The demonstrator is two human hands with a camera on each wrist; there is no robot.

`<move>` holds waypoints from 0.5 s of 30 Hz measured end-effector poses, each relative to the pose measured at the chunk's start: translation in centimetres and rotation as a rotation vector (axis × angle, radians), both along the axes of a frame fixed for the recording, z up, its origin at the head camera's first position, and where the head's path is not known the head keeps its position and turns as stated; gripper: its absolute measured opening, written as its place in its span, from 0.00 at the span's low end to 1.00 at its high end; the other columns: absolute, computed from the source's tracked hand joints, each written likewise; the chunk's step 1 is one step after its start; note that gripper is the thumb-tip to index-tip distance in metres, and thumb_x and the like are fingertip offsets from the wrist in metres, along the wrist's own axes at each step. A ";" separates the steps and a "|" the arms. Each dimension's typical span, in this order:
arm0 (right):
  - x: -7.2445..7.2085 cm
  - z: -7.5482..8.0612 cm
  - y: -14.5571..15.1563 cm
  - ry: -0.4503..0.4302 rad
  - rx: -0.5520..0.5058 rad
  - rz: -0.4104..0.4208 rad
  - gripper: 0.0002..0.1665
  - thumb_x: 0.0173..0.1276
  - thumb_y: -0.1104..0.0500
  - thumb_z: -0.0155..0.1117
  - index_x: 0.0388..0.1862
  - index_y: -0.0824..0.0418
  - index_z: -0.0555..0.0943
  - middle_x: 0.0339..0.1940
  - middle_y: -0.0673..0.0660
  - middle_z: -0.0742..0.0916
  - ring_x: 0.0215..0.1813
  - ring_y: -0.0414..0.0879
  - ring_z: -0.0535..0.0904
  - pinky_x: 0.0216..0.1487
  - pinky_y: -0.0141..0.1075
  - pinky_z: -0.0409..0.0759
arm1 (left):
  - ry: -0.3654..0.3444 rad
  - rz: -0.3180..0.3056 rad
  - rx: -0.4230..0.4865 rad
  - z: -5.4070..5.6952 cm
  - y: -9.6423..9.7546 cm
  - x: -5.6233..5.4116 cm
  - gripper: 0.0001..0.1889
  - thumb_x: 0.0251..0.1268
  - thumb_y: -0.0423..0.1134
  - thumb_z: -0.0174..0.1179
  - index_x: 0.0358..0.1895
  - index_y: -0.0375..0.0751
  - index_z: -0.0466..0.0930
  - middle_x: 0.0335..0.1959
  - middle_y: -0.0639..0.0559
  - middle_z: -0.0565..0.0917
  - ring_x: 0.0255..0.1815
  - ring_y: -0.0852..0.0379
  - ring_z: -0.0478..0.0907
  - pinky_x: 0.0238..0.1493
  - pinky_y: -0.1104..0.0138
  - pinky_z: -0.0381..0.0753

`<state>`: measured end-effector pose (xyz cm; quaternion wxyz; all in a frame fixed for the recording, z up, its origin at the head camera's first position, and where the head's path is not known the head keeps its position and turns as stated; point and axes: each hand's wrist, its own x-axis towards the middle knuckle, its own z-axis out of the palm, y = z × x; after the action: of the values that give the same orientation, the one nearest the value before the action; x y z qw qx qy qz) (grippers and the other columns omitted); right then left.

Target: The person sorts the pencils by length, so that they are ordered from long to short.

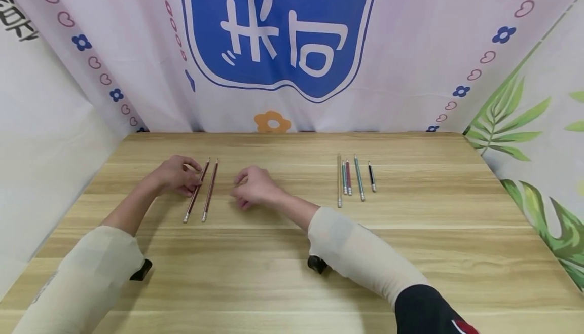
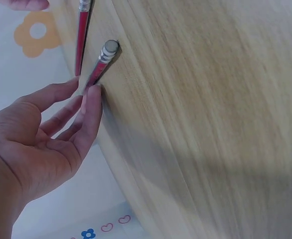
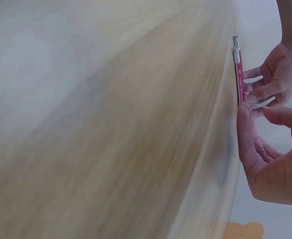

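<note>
Two dark red pencils with white eraser ends lie side by side at the left of the table in the head view. My left hand [image 1: 179, 176] is at the left pencil [image 1: 192, 203], its thumb and fingertips pinching the shaft; the left wrist view shows this pencil [image 2: 97, 71] between thumb and fingers, eraser end on the wood. The right pencil [image 1: 210, 192] lies a little apart from it. To the right of both, my right hand [image 1: 255, 187] hovers low with loosely bent fingers and holds nothing; in the right wrist view its thumb and forefinger are spread.
Toward the right of the wooden table [image 1: 274, 283] lie a tan pencil [image 1: 339, 182], two teal ones, a short red pencil [image 1: 349, 178] and a short dark pencil [image 1: 371, 177]. A printed curtain [image 1: 410, 60] hangs along the far edge.
</note>
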<state>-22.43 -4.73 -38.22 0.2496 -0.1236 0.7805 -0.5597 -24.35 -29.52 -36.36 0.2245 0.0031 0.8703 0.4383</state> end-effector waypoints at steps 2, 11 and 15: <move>-0.1 0.1 0.5 0.003 0.006 -0.008 0.21 0.69 0.69 0.69 0.59 0.73 0.78 0.35 0.67 0.90 0.32 0.55 0.89 0.31 0.37 0.92 | 0.027 0.001 -0.009 0.0 0.0 0.0 0.24 0.70 0.22 0.59 0.64 0.15 0.64 0.39 0.39 0.81 0.33 0.54 0.82 0.37 0.63 0.93; -0.8 0.1 2.1 0.004 -0.036 0.006 0.20 0.70 0.69 0.68 0.58 0.74 0.79 0.37 0.68 0.91 0.38 0.58 0.91 0.37 0.39 0.93 | 0.145 -0.014 -0.037 0.4 0.3 0.1 0.23 0.69 0.24 0.59 0.64 0.16 0.67 0.38 0.38 0.82 0.33 0.55 0.83 0.36 0.64 0.92; -0.7 0.2 2.8 0.009 -0.052 0.010 0.20 0.70 0.68 0.68 0.59 0.75 0.79 0.38 0.69 0.90 0.41 0.61 0.90 0.39 0.42 0.93 | 0.172 -0.018 -0.046 1.1 1.3 0.3 0.21 0.69 0.25 0.60 0.62 0.18 0.70 0.39 0.38 0.81 0.32 0.54 0.82 0.34 0.63 0.91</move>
<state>-23.16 -1.92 -37.98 0.2458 -0.1366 0.7660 -0.5780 -24.10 -28.23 -35.28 0.1531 0.0432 0.8962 0.4142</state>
